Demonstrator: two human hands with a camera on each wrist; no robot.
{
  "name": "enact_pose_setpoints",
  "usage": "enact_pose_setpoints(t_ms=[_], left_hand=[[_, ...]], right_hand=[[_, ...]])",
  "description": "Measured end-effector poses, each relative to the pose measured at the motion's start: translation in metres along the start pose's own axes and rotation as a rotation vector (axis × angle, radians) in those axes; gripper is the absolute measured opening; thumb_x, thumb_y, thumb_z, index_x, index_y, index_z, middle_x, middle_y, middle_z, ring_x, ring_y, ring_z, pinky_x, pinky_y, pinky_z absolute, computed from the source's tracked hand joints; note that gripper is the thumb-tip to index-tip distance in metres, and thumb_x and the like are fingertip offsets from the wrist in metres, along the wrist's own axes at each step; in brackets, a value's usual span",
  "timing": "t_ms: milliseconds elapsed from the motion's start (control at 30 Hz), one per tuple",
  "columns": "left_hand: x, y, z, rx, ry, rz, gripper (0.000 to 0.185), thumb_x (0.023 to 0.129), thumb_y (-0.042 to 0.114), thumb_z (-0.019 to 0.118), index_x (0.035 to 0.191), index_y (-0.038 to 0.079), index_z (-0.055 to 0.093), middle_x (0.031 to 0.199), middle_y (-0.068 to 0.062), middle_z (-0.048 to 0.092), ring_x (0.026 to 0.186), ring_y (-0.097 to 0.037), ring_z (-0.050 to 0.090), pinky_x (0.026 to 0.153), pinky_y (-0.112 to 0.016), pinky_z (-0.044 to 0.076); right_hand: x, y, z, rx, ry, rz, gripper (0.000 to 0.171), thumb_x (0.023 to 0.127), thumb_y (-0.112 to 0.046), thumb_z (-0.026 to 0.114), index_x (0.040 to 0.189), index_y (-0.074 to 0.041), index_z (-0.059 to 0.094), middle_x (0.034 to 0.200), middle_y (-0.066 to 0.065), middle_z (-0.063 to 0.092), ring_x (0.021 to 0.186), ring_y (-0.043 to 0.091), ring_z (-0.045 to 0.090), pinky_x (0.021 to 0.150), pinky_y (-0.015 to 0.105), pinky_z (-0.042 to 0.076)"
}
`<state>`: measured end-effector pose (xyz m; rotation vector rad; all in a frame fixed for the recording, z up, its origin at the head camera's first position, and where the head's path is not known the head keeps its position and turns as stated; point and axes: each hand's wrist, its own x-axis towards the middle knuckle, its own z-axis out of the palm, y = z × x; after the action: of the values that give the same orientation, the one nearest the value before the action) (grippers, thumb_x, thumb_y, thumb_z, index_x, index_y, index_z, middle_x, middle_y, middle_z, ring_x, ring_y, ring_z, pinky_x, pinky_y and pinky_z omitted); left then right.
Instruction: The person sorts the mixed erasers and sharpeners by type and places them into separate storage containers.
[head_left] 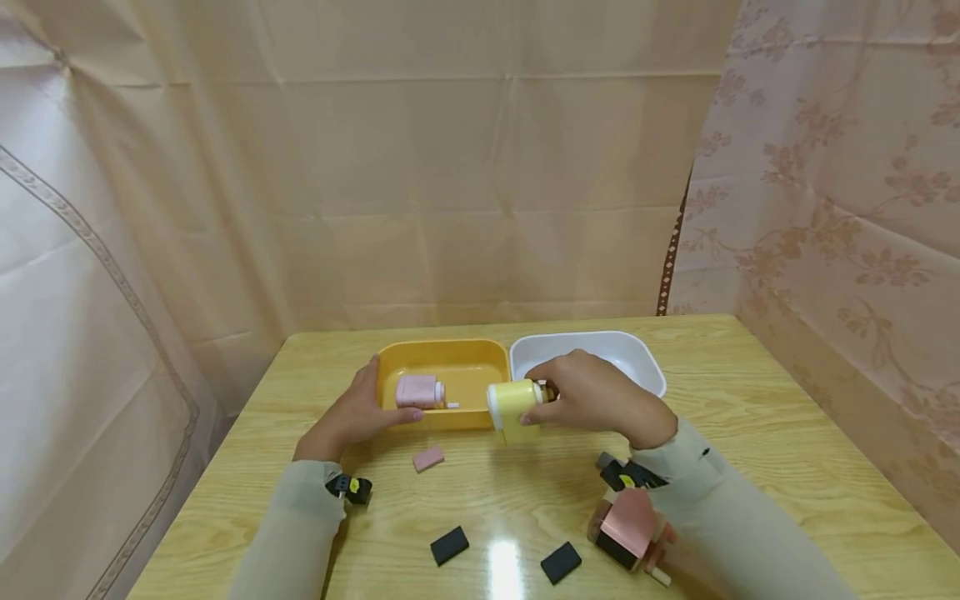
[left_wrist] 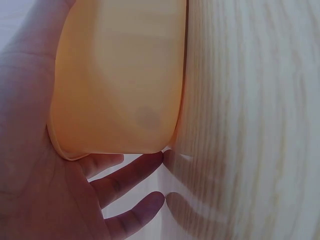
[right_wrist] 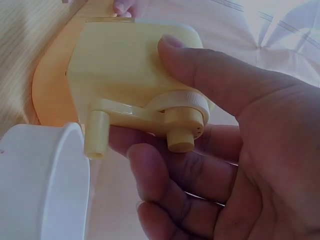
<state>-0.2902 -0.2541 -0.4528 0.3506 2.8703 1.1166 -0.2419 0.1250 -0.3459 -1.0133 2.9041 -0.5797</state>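
My right hand point(head_left: 592, 396) grips a pale yellow crank pencil sharpener point(head_left: 513, 408) just above the table, in front of the gap between two trays. In the right wrist view the thumb lies over the sharpener's point(right_wrist: 125, 65) body and the fingers curl under it, near its crank handle point(right_wrist: 97, 132). My left hand point(head_left: 360, 408) rests against the left front corner of the orange tray point(head_left: 450, 354), with straight fingers point(left_wrist: 135, 185) lying along its wall point(left_wrist: 115, 75). A pink sharpener point(head_left: 418, 392) lies inside the orange tray.
A white tray point(head_left: 633, 350) stands right of the orange one. On the wooden table point(head_left: 750, 400) lie a small pink piece point(head_left: 428, 458), two black blocks point(head_left: 449, 546) point(head_left: 561, 562) and another pink sharpener point(head_left: 630, 529) near my right forearm. Curtains close in three sides.
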Motion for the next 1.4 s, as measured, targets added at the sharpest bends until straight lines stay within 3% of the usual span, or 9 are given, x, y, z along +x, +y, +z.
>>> enact_pose_setpoints(t_ms=[267,733,1033,1400], left_hand=[[0.000,0.000,0.000,-0.002,-0.002,0.004,0.125,0.070,0.065,0.088,0.162,0.019,0.018,0.151,-0.013,0.038,0.135,-0.034,0.044,0.116,-0.063,0.034],[-0.002,0.001,-0.001,0.019,-0.004,-0.044,0.135,0.064,0.077,0.084,0.164,0.021,0.011,0.156,-0.013,0.034,0.139,-0.035,0.043,0.117,-0.065,0.032],[-0.002,0.001,0.000,0.004,0.015,-0.006,0.131,0.064,0.074,0.086,0.162,0.019,0.018,0.149,-0.012,0.040,0.134,-0.032,0.046,0.116,-0.063,0.035],[-0.001,-0.001,0.001,0.000,0.009,-0.025,0.131,0.065,0.072,0.087,0.162,0.021,0.017,0.150,-0.010,0.039,0.134,-0.032,0.046,0.117,-0.063,0.034]], right_hand=[[0.008,-0.003,-0.003,-0.012,0.029,0.027,0.028,0.083,-0.049,0.084,0.097,-0.028,0.072,0.070,-0.013,0.059,0.059,0.006,0.050,0.055,0.027,0.042],[0.022,0.005,0.000,-0.055,0.116,-0.020,0.032,0.087,-0.052,0.080,0.097,-0.023,0.070,0.071,-0.011,0.059,0.058,0.007,0.047,0.056,0.027,0.040],[0.031,0.006,0.001,0.001,0.124,0.023,0.038,0.089,-0.052,0.078,0.108,-0.019,0.074,0.068,-0.010,0.063,0.054,0.008,0.052,0.050,0.028,0.040],[0.051,0.011,0.007,-0.019,0.171,0.023,0.032,0.090,-0.052,0.076,0.083,-0.022,0.067,0.062,-0.008,0.053,0.054,0.009,0.045,0.051,0.028,0.036]])
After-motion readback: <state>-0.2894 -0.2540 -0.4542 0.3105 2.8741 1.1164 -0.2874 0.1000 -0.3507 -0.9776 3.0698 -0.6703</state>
